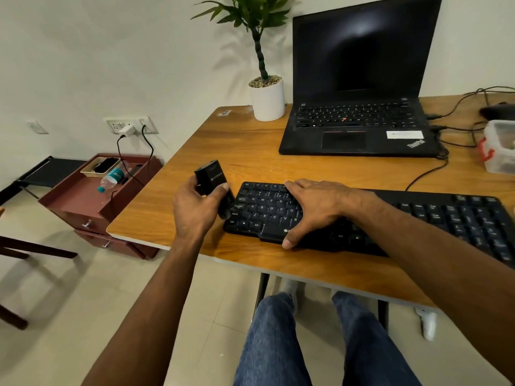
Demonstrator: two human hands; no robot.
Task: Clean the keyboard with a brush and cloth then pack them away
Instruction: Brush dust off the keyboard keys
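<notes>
Head view shows your left hand (pixel 195 207) gripping a black brush tool (pixel 214 188), thumb on its front face and fingers curled behind it. Its lower end is at the left edge of the black keyboard (pixel 459 218); I cannot tell if it touches the keys. Your right hand (pixel 315 210) lies flat on the left half of the keyboard, fingers straight and close together over the keys, thumb pressing on the front edge. The keyboard lies along the near side of the wooden desk (pixel 237 146). Behind it stands an open laptop (pixel 359 79) with a dark screen, and just to its left a white pot with a green plant (pixel 266 98). At the right edge is a clear plastic box (pixel 498 146). I see no cloth from here.
</notes>
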